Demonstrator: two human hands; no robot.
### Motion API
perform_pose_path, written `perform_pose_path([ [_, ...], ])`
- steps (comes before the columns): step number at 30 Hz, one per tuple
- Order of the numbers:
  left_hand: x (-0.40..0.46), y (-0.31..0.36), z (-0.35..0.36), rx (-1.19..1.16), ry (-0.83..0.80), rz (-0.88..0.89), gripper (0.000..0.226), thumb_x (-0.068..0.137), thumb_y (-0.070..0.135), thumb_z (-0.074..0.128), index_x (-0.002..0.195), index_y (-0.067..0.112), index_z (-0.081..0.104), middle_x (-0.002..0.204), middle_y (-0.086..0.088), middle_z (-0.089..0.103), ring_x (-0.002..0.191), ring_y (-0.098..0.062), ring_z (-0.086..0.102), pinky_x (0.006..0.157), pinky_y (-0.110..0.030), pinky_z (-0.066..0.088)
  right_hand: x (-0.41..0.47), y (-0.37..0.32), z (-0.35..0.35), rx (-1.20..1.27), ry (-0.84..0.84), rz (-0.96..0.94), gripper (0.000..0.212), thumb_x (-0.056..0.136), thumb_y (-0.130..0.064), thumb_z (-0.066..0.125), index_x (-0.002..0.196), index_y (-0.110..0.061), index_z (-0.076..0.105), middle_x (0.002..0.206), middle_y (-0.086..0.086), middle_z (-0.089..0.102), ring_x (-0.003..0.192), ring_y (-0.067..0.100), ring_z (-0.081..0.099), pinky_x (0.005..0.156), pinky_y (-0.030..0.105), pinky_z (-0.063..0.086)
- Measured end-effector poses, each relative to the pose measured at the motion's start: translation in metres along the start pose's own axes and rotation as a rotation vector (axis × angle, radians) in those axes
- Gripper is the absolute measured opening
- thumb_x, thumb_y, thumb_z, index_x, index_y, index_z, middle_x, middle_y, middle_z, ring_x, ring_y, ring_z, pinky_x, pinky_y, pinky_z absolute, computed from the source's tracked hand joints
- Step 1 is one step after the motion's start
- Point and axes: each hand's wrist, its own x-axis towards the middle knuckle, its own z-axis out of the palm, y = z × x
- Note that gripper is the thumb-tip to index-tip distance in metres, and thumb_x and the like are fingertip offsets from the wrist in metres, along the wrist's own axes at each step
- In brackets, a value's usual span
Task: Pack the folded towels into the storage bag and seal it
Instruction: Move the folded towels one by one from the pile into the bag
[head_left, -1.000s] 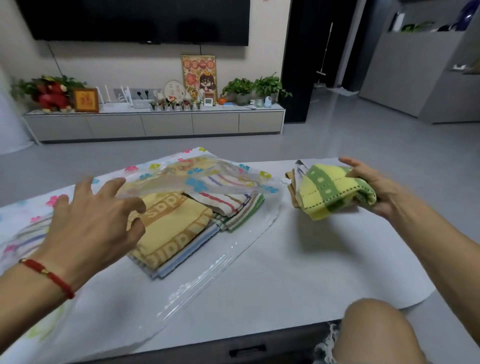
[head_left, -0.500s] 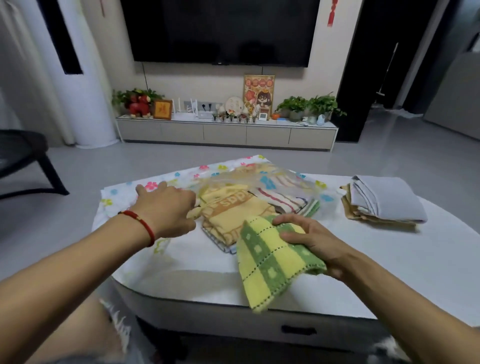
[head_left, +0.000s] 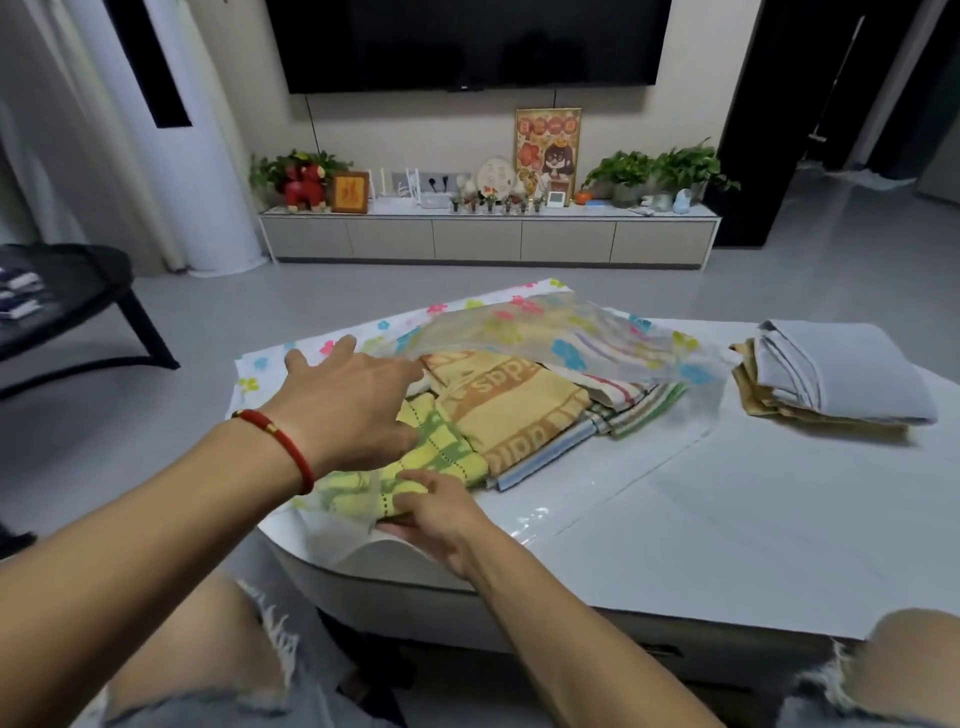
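A clear storage bag (head_left: 561, 332) with coloured flower prints lies open on the white table (head_left: 753, 509), its top layer lifted. Inside it lie a yellow-orange towel (head_left: 514, 410) and striped towels (head_left: 639, 400). A green-and-yellow checked towel (head_left: 415, 462) lies at the bag's near left corner, partly under the plastic. My right hand (head_left: 436, 514) pinches its near edge. My left hand (head_left: 348, 405), with a red bracelet at the wrist, is spread flat over the bag and the checked towel. A grey folded towel (head_left: 852, 374) on a tan one (head_left: 753, 395) waits at the right.
The table's rounded near edge is just in front of my knees (head_left: 893, 665). A dark chair (head_left: 62, 306) stands at the left. A low TV cabinet (head_left: 488, 239) with plants and ornaments lines the far wall.
My right hand has carried the checked towel from the right pile across to the bag's near left corner and set it down. My left hand now presses flat on it.
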Motion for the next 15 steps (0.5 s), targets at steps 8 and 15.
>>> perform_pose_path([
  [8, -0.004, -0.002, 0.012, -0.024, 0.052, 0.027, 0.064, 0.082, 0.042, 0.053, 0.143, 0.043, 0.034, 0.136, 0.006, 0.057, 0.13, -0.028, 0.036, 0.1, -0.057, 0.038, -0.002, -0.009, -0.022, -0.648, 0.028, -0.063, 0.042, 0.097, -0.018, 0.059, 0.138, -0.022, 0.059, 0.083, 0.012, 0.071, 0.055, 0.016, 0.059, 0.048, 0.024, 0.047],
  [15, -0.006, 0.005, 0.021, -0.068, 0.096, 0.048, 0.061, 0.081, 0.042, 0.053, 0.14, 0.043, 0.038, 0.135, 0.006, 0.057, 0.125, -0.029, 0.042, 0.098, -0.055, 0.04, -0.005, 0.003, -0.055, -1.43, 0.142, -0.576, 0.046, 0.096, -0.036, 0.059, 0.142, -0.036, 0.057, 0.153, 0.005, 0.042, 0.129, 0.03, 0.053, 0.098, 0.045, 0.051],
])
